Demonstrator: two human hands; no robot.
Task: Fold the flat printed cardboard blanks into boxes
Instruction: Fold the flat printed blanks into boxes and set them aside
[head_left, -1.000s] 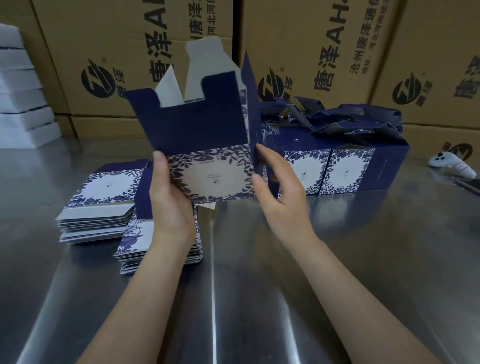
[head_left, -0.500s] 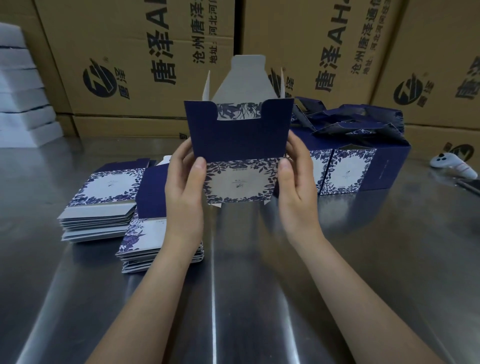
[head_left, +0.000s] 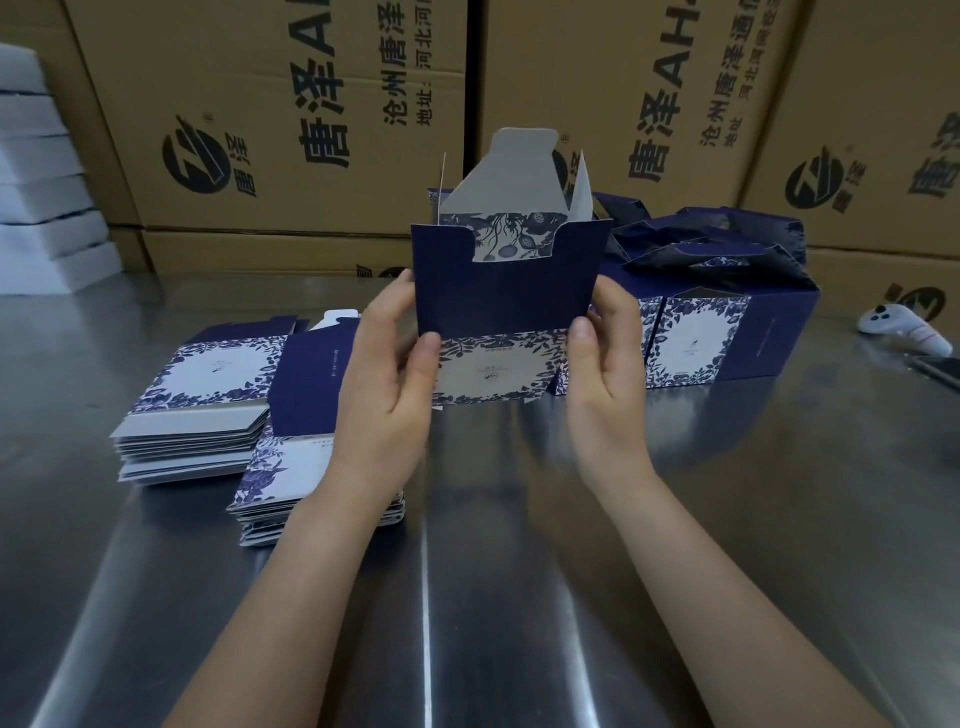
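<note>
I hold a half-formed navy box (head_left: 506, 291) with a blue-and-white floral panel upright above the steel table. My left hand (head_left: 387, 374) grips its left side, thumb on the front panel, fingers behind. My right hand (head_left: 605, 364) grips the right side the same way. The box's grey top flaps stand open. Two stacks of flat printed blanks (head_left: 202, 410) (head_left: 283, 488) lie at the left, the nearer one partly under my left wrist. Folded boxes (head_left: 727, 332) stand in a row behind my right hand.
The steel table (head_left: 519, 571) stretches toward me. Large brown cartons (head_left: 291, 135) wall off the back. White foam slabs (head_left: 36, 176) are piled at the far left. A white controller (head_left: 906, 327) and a dark flat object lie at the right edge.
The blank has been turned and squared up from a skewed shape into a box facing me. Both hands shifted from its lower edge to grip its two sides, then held still.
</note>
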